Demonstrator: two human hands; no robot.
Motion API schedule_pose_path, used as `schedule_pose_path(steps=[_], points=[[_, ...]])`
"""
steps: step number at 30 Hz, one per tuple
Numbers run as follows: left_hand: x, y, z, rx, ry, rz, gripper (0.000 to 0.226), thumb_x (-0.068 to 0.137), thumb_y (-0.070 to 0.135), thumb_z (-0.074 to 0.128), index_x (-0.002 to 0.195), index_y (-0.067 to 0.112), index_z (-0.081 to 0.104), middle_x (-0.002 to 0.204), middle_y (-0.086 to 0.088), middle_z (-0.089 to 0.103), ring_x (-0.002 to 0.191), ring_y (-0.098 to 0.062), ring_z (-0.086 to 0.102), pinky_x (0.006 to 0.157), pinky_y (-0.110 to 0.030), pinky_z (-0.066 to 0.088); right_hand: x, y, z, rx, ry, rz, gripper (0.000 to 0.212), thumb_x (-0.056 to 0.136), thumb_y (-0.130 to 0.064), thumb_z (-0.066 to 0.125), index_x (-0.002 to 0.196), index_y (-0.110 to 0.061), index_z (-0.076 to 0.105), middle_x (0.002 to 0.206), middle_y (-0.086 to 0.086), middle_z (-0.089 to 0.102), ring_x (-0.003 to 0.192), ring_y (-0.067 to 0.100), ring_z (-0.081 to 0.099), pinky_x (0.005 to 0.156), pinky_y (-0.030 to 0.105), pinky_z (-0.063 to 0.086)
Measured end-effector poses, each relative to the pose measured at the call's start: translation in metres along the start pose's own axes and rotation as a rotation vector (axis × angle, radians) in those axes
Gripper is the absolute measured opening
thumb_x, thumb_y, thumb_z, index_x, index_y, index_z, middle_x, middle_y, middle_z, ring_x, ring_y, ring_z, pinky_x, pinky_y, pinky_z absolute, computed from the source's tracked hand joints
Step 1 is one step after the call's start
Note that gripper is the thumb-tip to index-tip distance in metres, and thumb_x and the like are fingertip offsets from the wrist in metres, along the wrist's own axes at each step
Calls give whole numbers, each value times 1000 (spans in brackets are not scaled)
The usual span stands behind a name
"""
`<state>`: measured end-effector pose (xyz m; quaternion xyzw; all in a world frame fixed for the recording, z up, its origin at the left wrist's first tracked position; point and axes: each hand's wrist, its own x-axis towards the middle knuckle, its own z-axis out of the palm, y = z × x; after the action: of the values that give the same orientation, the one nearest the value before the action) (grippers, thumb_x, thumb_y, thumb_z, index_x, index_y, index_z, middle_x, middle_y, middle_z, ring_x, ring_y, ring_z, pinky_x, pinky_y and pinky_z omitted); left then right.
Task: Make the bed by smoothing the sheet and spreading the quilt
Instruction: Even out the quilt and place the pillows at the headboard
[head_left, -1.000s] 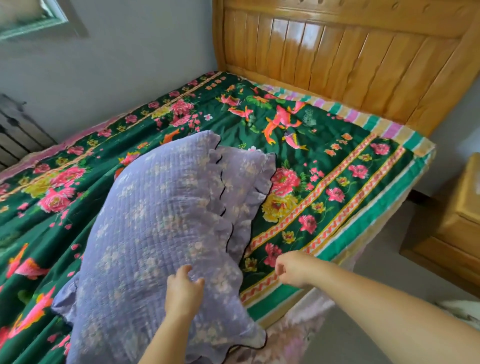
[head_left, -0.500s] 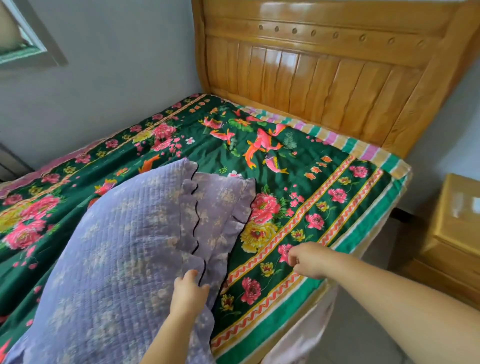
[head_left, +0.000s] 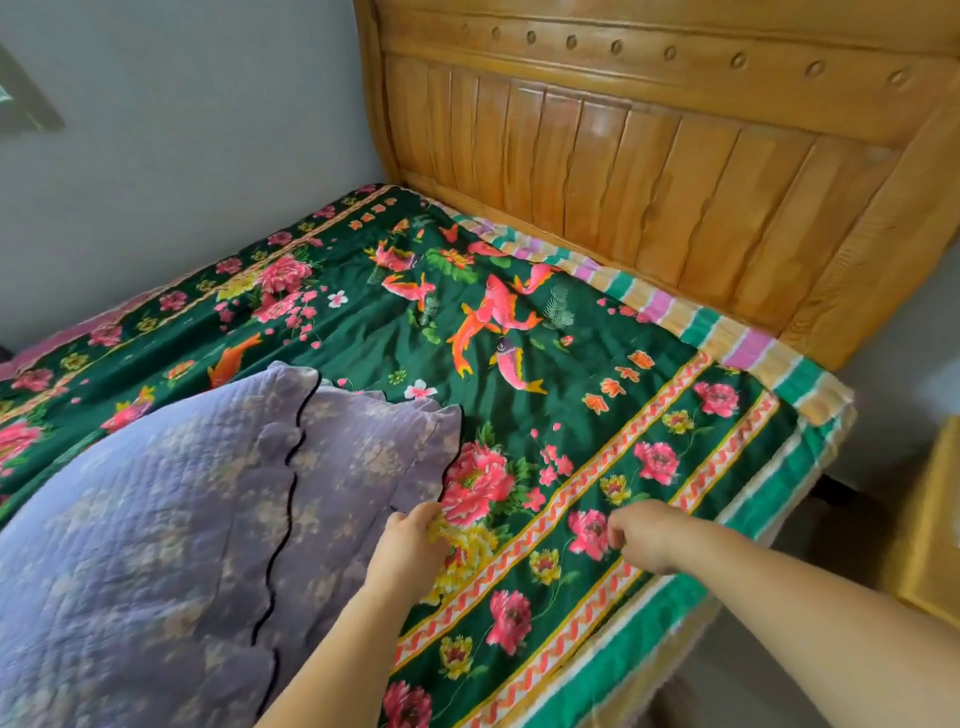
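You're over a glossy green sheet (head_left: 519, 332) printed with pink peonies and orange fish, lightly rippled, spread flat across the bed right up to the ribbed wooden headboard (head_left: 649, 171). One lavender quilt (head_left: 171, 509), stitched in a puckered weave with a scalloped, dark-piped frill, lies bunched on the near left of the bed on top of that sheet. Your left hand (head_left: 410, 545) has its fingers curled round the quilt's frilled corner, pinching the fabric. Your right hand (head_left: 644, 535) is bunched into a loose fist over the sheet's zigzag border band; whether it nips cloth, you can't tell from here. A striped towelling underlay (head_left: 727, 332) peeks out along the headboard edge. Two hands, one quilt, one sheet.
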<state>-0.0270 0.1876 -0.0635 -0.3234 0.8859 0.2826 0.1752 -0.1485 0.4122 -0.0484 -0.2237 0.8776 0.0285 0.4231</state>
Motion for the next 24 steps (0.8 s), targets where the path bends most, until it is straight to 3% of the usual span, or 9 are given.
schedule_pose_path(steps=[3,6,8,13,17,21,24], points=[[32,43,3,29,-13,-53,49,95,23,49,143,25,36,138,-9,41,110,-23,55,86,-27,45,33,32,-40,-11,-39,-65,34,91,-8,44,119,-12,63,126,10,61,113,27,59,93,35,50],[62,86,13,30,-40,-46,50,94,23,49,142,26,38,136,-8,42,117,-26,53,93,-27,43,66,61,-79,-22,-39,-85,33,92,-9,43,119,-12,62,124,6,62,104,23,60,86,29,49],[81,112,21,15,-56,-12,48,95,23,49,141,29,38,135,-6,42,118,-25,53,94,-27,43,97,74,-103,-48,-15,-64,32,92,-8,43,118,-10,62,122,8,63,104,25,63,88,32,50],[118,136,21,28,-74,41,48,95,24,50,141,31,38,137,-4,41,111,-19,55,83,-21,42,146,62,-144,25,51,-89,32,93,-12,45,120,-7,62,122,12,62,111,27,60,95,34,49],[163,133,4,8,-36,20,49,93,24,51,141,29,38,133,-5,44,106,-21,57,90,-27,47,174,39,-169,35,129,-117,32,92,-13,45,119,-18,60,128,5,57,116,25,55,94,32,48],[214,130,3,-51,-30,-16,51,93,20,53,141,27,38,136,-8,43,85,-18,56,76,-26,48,218,35,-200,42,233,-133,29,93,-16,46,119,-22,58,130,3,52,116,24,54,91,30,44],[253,136,3,-63,-31,-38,50,93,23,53,140,28,39,133,-9,41,88,-22,57,79,-26,49,260,39,-219,35,270,-96,30,93,-17,48,121,-21,58,136,4,48,121,25,50,98,31,42]])
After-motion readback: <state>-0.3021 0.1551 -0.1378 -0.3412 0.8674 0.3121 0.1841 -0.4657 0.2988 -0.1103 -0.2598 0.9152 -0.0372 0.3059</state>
